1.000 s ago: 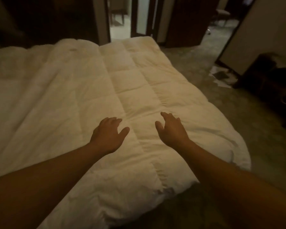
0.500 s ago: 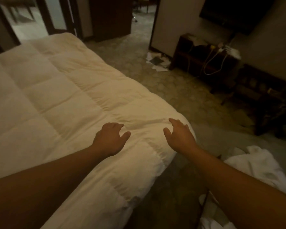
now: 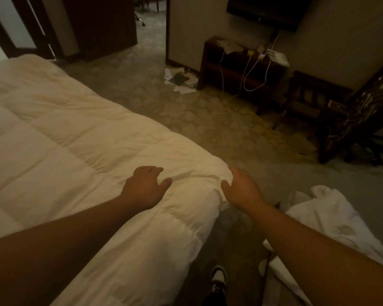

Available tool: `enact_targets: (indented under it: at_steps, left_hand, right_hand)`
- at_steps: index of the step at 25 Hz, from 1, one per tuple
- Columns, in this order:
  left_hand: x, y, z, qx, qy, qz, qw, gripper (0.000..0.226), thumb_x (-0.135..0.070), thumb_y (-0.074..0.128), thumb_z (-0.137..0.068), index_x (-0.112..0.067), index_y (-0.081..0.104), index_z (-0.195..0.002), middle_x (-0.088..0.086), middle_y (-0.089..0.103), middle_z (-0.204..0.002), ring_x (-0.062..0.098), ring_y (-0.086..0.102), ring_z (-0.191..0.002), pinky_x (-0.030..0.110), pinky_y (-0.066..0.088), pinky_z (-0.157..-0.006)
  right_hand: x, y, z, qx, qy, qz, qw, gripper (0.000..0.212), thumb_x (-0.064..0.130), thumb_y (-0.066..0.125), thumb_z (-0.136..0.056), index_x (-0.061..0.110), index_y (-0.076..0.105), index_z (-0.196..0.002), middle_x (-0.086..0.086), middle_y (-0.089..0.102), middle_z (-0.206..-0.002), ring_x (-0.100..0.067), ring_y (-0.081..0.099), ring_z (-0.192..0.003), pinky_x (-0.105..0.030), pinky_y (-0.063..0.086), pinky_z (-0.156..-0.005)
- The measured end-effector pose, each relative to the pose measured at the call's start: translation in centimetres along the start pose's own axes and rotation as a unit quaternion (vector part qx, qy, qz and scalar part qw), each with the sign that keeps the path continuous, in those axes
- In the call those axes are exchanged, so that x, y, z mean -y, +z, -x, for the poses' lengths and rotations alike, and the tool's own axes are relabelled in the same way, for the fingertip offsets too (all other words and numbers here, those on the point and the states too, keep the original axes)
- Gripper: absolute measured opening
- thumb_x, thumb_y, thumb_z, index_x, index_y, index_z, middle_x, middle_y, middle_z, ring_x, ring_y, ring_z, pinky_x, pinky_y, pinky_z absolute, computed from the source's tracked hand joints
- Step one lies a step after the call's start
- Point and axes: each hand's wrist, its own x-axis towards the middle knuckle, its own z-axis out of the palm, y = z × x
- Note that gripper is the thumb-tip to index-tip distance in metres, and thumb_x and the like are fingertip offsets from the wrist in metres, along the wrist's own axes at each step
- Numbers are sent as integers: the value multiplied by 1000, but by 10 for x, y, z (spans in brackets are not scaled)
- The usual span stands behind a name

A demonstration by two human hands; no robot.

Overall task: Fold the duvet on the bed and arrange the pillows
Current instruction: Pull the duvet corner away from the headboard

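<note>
Head view: the duvet [image 3: 75, 151] lies spread flat and covers the bed to its near right corner. The left hand [image 3: 145, 186] rests palm-down on the duvet just inside that corner, fingers relaxed. The right hand [image 3: 241, 187] touches the duvet's corner fold, but I cannot tell whether it grasps it.

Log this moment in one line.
left hand: open, resting on white quilted duvet | right hand: open, touching duvet corner | duvet: spread flat
</note>
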Motion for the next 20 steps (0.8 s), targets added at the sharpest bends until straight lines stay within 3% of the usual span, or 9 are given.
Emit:
enact_targets:
  at_steps: [3,6,10,13,17,20]
  left_hand:
    - [-40,20,-51,9,-5,-9,1000,62,-60,37,-95,-25,39,-146,-1,38,-152,22,24,-142,44,30,-111]
    - [-90,47,-105,8,-21,-13,1000,61,-58,38,-95,-24,39,-146,-1,39,-151,22,24,-142,44,31,-110]
    - [-156,83,-172,21,-53,-7,998,59,-57,39,-96,-24,41,-145,-1,41,-150,23,26,-141,44,31,-109]
    - [-198,107,-210,34,-58,-5,998,57,-55,40,-96,-25,42,-144,-1,42,-149,23,27,-141,44,32,-109]
    - [-223,134,-250,55,-77,10,995,55,-54,41,-96,-25,43,-143,0,45,-147,23,29,-140,43,33,-108]
    - [-223,149,-282,68,-104,25,992,55,-54,41,-96,-25,43,-143,0,45,-146,22,29,-139,43,33,-108]
  right_hand:
    - [-38,-17,-51,15,24,-10,1000,60,45,48,-93,20,35,-146,-6,41,-149,-29,42,-134,-46,37,-111]
    - [-85,-39,-115,17,13,-14,1000,59,54,38,-82,23,46,-132,-5,54,-134,-30,53,-121,-45,45,-103]
    - [-148,-73,-193,34,-7,-24,999,51,36,50,-91,17,44,-137,-10,53,-137,-32,51,-122,-44,41,-106]
    - [-182,-89,-237,41,-12,-21,999,53,37,47,-88,15,45,-135,-13,55,-135,-32,52,-121,-46,41,-105]
    - [-204,-87,-281,73,-15,-15,997,52,31,51,-90,12,45,-138,-13,52,-138,-32,50,-124,-44,38,-108]
    - [-213,-73,-317,108,-11,-4,994,51,43,40,-83,11,53,-121,-12,59,-122,-32,56,-112,-37,45,-99]
